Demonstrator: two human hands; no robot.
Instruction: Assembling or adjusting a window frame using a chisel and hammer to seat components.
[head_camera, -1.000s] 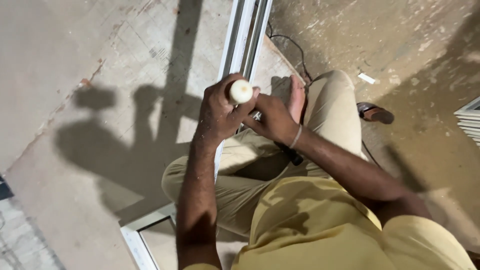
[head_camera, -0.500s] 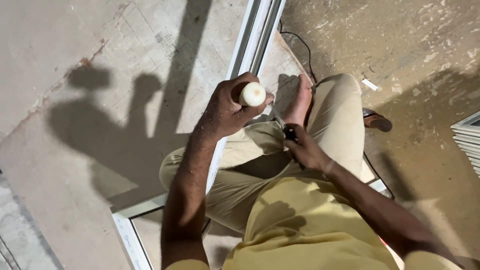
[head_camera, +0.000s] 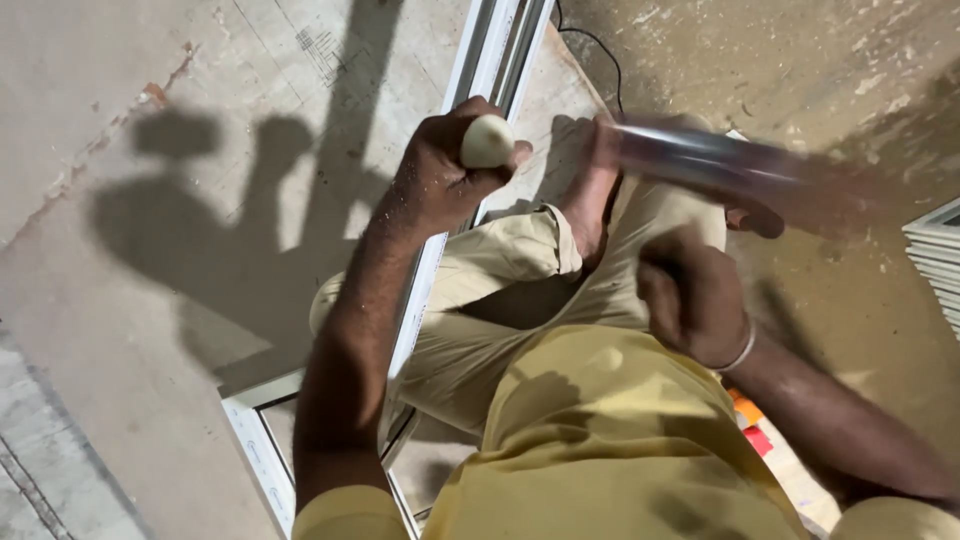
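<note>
On the concrete floor (head_camera: 150, 420): hand shadows fall at far left.
Window frame (head_camera: 440, 260): white — lying flat on the floor, running from lower left to the top centre.
Left hand (head_camera: 440, 180): fingers closed around a tool with a rounded cream handle (head_camera: 487, 141), held upright over the frame rail.
Legs: khaki trousers (head_camera: 500, 300), a bare foot (head_camera: 590, 200) beside the rail.
Right hand (head_camera: 695, 295): fist closed on a long tool — a blurred, shiny shaft (head_camera: 700, 160) pointing up and left; its exact kind cannot be told.
Wrist: thin metal bangle (head_camera: 738, 355).
</note>
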